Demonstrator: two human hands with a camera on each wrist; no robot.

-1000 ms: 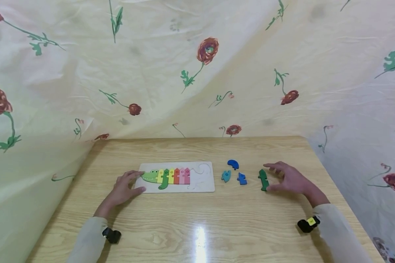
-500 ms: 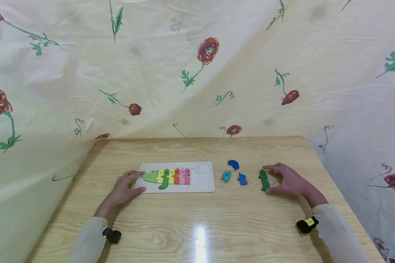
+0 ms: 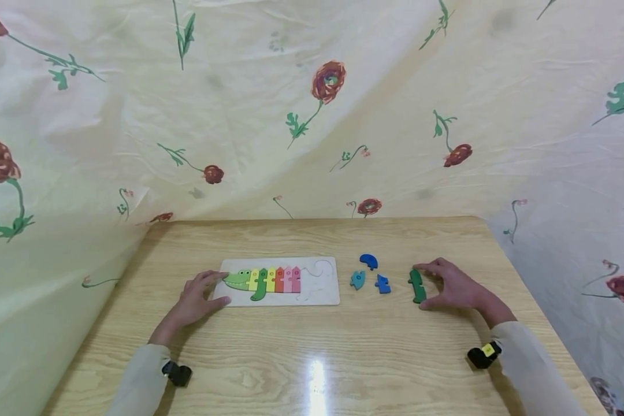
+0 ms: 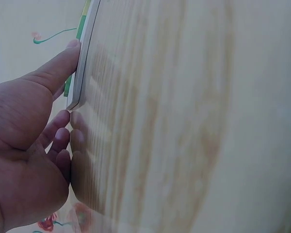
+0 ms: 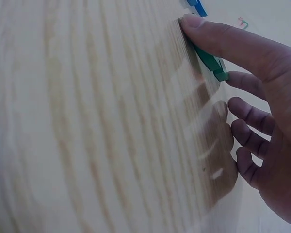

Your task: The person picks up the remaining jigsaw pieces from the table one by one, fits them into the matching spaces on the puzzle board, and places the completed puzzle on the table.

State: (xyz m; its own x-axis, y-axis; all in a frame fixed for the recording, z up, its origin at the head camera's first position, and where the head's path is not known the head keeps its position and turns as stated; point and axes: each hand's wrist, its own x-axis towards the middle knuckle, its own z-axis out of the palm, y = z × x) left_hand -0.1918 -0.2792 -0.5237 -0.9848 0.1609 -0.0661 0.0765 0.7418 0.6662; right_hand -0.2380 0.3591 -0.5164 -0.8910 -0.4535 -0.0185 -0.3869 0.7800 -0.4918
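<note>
A white puzzle board [image 3: 319, 294] lies on the table with a crocodile of coloured pieces filling its left part; the tail outline at its right is bare. My left hand [image 3: 193, 299] holds the board's left end, thumb near the front corner and a finger by the crocodile's snout. In the left wrist view the thumb [image 4: 58, 65] lies along the board's edge. My right hand [image 3: 452, 286] pinches a dark green puzzle piece [image 3: 417, 286] end to end between thumb and index finger. The right wrist view shows this green piece [image 5: 207, 59] low on the table, the other fingers loosely bent.
Between board and right hand lie three loose pieces: a dark blue curved one [image 3: 368, 261], a light blue one [image 3: 357, 279] and a blue one [image 3: 382, 283]. The wooden table [image 3: 270, 352] ends at a flowered cloth [image 3: 249, 115] behind and at the sides.
My right hand has moved slightly left, and its thumb and index finger have closed onto the ends of the green piece. The left hand and the board stay put.
</note>
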